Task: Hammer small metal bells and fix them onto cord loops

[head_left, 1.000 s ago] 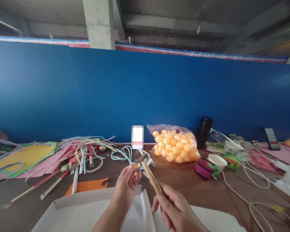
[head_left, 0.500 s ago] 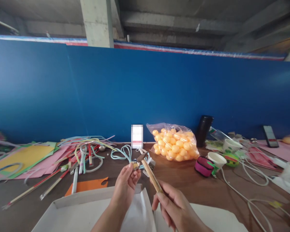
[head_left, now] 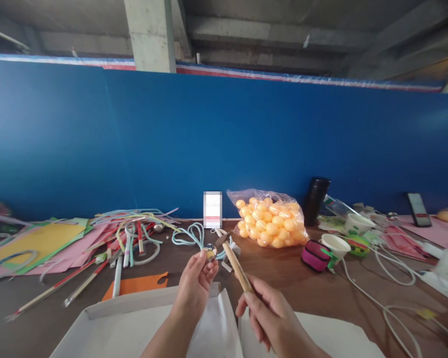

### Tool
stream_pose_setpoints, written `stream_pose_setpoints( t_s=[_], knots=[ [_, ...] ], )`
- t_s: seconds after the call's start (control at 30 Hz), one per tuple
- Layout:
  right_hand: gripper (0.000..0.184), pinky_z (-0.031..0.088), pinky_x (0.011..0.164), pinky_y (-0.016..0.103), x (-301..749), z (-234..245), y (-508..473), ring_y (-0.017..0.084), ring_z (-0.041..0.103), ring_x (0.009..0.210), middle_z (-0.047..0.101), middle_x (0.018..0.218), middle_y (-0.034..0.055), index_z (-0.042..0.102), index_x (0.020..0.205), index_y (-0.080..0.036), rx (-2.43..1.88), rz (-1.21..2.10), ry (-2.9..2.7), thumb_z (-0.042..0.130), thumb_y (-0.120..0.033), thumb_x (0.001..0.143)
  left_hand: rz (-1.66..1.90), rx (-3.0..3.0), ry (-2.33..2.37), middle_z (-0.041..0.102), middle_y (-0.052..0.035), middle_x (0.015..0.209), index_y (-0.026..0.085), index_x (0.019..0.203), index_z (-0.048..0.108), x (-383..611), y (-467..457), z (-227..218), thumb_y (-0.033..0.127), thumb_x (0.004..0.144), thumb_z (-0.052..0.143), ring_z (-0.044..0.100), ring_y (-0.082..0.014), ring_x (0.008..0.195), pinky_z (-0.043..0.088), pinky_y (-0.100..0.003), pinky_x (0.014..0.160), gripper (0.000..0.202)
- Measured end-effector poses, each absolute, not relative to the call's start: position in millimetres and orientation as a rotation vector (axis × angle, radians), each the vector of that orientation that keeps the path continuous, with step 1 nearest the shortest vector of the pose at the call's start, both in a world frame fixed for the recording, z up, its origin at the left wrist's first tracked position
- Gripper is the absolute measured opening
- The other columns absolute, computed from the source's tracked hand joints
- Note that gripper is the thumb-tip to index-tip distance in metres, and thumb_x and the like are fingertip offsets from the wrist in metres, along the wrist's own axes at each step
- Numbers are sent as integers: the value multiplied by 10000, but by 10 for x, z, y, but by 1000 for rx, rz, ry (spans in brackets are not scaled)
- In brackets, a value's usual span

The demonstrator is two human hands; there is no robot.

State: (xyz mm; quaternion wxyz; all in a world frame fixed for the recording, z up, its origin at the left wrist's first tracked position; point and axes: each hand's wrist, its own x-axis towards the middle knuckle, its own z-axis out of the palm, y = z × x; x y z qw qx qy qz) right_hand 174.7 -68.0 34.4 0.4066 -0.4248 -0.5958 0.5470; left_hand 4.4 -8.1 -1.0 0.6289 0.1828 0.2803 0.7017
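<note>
My left hand (head_left: 197,278) pinches a shiny round silver ball (head_left: 210,252), which looks like a metal bell, between thumb and fingertips. In my right hand (head_left: 267,311) is a small hammer (head_left: 238,268), gripped by its pale wooden handle. Its dark head tilts up and left, close to the ball's right side but apart from it. Both hands are above an open white box (head_left: 108,318). Behind the ball a coil of light blue cord (head_left: 188,236) lies on the table.
A clear bag of orange balls (head_left: 271,221) stands ahead. Left are coloured paper (head_left: 52,243), several sticks and tubes (head_left: 138,238), and an orange sheet (head_left: 140,284). Right are a magenta pouch (head_left: 315,256), a paper cup (head_left: 336,243), a black bottle (head_left: 317,201) and white cables (head_left: 362,293).
The hammer head has moved slightly right and up, away from the silver ball, so more of the ball shows. My left hand has barely moved.
</note>
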Motion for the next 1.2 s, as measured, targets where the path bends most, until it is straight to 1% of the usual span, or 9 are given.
stream_pose_setpoints(
  t_s=[0.13, 0.33, 0.5, 0.57, 0.67, 0.77, 0.87, 0.97, 1.2],
  knots=[
    [499, 276, 296, 137, 1781, 341, -653, 34, 360, 372, 598, 743, 25, 449, 1233, -176, -986, 1375, -1369, 480, -493, 849, 1577, 459, 637, 640, -33, 783, 150, 857, 601, 37, -100, 8, 254, 736, 677, 613, -100, 695, 516, -200, 661, 177],
    [514, 269, 306, 154, 1784, 349, -658, 36, 378, 351, 609, 725, 36, 456, 1220, -150, -952, 1422, -1359, 478, -505, 849, 1578, 510, 624, 650, -47, 876, 166, 937, 602, 34, -106, 31, 267, 742, 669, 619, -109, 742, 506, -200, 661, 229],
    [513, 257, 320, 154, 1763, 347, -692, 28, 374, 344, 626, 728, 35, 472, 1212, -154, -1012, 1410, -1477, 456, -522, 854, 1596, 507, 652, 659, -44, 853, 193, 1094, 584, 24, -90, 29, 251, 718, 692, 628, -111, 737, 509, -205, 677, 396],
    [499, 247, 320, 149, 1753, 356, -702, 25, 375, 341, 635, 737, 36, 488, 1197, -153, -1055, 1403, -1544, 457, -513, 853, 1599, 503, 654, 664, -49, 844, 192, 1131, 574, 24, -84, 27, 231, 715, 695, 632, -113, 738, 513, -210, 693, 434],
    [481, 268, 337, 151, 1740, 386, -714, 29, 390, 352, 642, 738, 32, 508, 1186, -156, -1094, 1377, -1626, 471, -496, 848, 1605, 485, 637, 667, -50, 831, 177, 1116, 591, 26, -73, 25, 197, 719, 690, 635, -105, 714, 520, -205, 700, 409],
    [507, 289, 349, 156, 1737, 402, -718, 33, 397, 356, 642, 742, 33, 500, 1205, -162, -1094, 1351, -1641, 466, -515, 842, 1612, 449, 642, 671, -53, 804, 163, 1082, 609, 29, -65, 24, 176, 718, 688, 642, -114, 704, 531, -209, 690, 373],
    [547, 276, 336, 153, 1743, 379, -702, 33, 399, 347, 642, 746, 40, 478, 1229, -159, -1075, 1350, -1627, 445, -544, 842, 1627, 447, 647, 677, -61, 850, 163, 1066, 612, 26, -60, 11, 166, 719, 686, 644, -115, 718, 535, -216, 709, 354],
    [547, 281, 330, 146, 1748, 335, -668, 39, 419, 352, 645, 727, 39, 492, 1211, -156, -1099, 1339, -1640, 450, -551, 835, 1626, 463, 641, 677, -67, 906, 158, 1050, 617, 22, -49, -20, 164, 726, 680, 643, -113, 742, 532, -222, 744, 330],
    [570, 259, 312, 132, 1747, 298, -629, 23, 390, 336, 643, 729, 43, 470, 1227, -146, -1086, 1363, -1579, 439, -559, 835, 1634, 432, 634, 680, -72, 929, 157, 1010, 634, 17, -43, -57, 150, 733, 670, 650, -134, 795, 530, -246, 785, 279]
  ],
)
